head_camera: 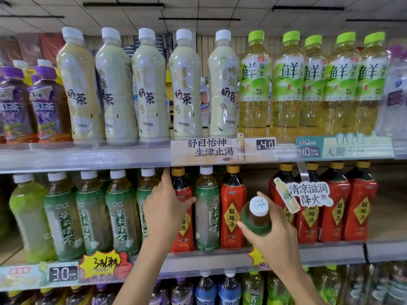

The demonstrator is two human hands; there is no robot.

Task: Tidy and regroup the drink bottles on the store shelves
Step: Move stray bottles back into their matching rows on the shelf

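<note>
Left hand [164,208] wraps a red bottle [181,219] at 6 o'clock on the middle shelf [330,249]; right hand [271,234] grips a green bottle [256,219] below its cap. Full, probably heavy, slick; hold mid-body.

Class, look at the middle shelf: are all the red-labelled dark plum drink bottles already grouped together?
No: a green-labelled jasmine tea bottle with a white cap stands between two red-labelled dark plum drink bottles.

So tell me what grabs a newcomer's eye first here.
Two bare hands at the middle shelf: the right hand holds a white-capped, green-labelled tea bottle out in front, the left hand grips a red-labelled, gold-capped plum drink bottle. Above stands a row of pale milk tea bottles.
</note>
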